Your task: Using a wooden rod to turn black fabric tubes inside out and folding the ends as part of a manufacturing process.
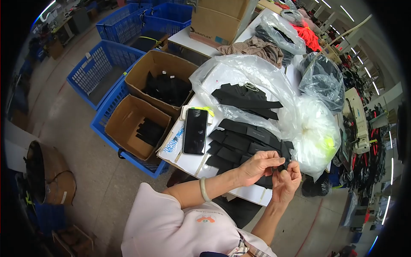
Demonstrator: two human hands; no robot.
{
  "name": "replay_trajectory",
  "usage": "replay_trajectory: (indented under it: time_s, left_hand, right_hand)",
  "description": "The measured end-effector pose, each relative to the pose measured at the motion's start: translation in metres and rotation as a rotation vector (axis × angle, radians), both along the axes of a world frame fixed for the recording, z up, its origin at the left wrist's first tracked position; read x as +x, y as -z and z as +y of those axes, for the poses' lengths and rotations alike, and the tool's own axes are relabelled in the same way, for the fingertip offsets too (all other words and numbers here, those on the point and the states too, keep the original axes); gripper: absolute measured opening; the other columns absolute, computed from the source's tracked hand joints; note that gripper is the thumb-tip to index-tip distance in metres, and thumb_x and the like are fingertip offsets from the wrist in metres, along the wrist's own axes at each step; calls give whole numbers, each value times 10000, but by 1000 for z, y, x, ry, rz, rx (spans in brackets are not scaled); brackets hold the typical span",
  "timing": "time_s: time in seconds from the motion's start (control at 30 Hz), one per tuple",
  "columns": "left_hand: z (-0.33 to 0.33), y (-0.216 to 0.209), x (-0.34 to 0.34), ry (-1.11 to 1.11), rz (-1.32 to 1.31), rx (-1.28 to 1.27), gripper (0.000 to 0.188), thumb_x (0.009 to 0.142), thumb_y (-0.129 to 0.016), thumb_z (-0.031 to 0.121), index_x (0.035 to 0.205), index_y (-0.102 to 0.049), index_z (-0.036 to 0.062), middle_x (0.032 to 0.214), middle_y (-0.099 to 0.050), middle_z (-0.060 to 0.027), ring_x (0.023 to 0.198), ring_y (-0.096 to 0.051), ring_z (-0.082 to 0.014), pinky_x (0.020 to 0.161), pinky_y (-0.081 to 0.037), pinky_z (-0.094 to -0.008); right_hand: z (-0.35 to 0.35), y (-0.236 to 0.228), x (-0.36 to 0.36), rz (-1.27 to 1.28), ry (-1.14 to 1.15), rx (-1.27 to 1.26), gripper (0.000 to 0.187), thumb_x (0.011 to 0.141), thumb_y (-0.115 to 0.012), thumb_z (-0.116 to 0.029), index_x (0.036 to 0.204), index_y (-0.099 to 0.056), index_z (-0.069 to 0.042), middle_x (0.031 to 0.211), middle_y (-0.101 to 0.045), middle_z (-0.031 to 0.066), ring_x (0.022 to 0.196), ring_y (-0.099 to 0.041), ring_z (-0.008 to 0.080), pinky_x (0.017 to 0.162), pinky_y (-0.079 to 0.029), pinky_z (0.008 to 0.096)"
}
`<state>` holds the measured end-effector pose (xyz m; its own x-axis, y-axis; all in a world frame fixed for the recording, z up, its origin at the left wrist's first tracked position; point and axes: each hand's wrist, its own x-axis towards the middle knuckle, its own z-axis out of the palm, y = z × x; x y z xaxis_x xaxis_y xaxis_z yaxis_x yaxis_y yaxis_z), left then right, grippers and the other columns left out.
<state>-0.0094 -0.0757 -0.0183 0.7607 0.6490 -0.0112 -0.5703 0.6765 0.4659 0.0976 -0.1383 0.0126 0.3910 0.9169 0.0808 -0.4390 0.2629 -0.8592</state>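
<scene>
My left hand (262, 166) and my right hand (286, 180) meet over the near right part of the white table (195, 168). Both have their fingers pinched on a small black fabric piece (281, 166), mostly hidden by the fingers. Just beyond and left of them, several flat black fabric pieces (239, 143) lie in overlapping rows. Farther back, more black pieces (246, 96) rest on clear plastic, with a pale loop of cord (250, 86) on top. A dark-screened phone (195, 132) lies to the left of the rows.
Left of the table, two open cardboard boxes (115, 115) with black pieces inside sit in a blue crate (102, 124). More blue crates (96, 73) stand behind. Clear plastic bags (314, 132) crowd the table's right side. A closed carton (220, 19) and brown checked cloth (254, 50) are farther back.
</scene>
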Motion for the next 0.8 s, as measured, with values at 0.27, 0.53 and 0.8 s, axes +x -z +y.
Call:
replay_trajectory:
  time_s: [0.27,0.53,0.8]
  left_hand:
    - [-4,-12,7,-108,81,113,178,892,-606,170,768,-537,63,605,-448,42,500,-390,-29,422,-265,-187]
    - [-10,-12,4,-438,311,373,173,889,-609,134,764,-530,45,614,-473,33,480,-378,-18,432,-273,-179]
    - [-15,-32,1,-157,101,278,192,912,-574,160,765,-503,60,622,-464,19,488,-341,-38,451,-275,-189]
  right_hand:
    - [1,4,3,-179,314,-3,251,747,-591,90,996,-624,77,636,-568,48,462,-473,80,397,-377,188]
    - [2,10,-9,-73,184,53,318,740,-549,105,1052,-582,54,861,-597,41,495,-411,4,432,-310,158]
    - [-10,-1,11,745,-473,324,326,762,-562,64,1088,-554,52,709,-550,61,395,-355,38,364,-296,190]
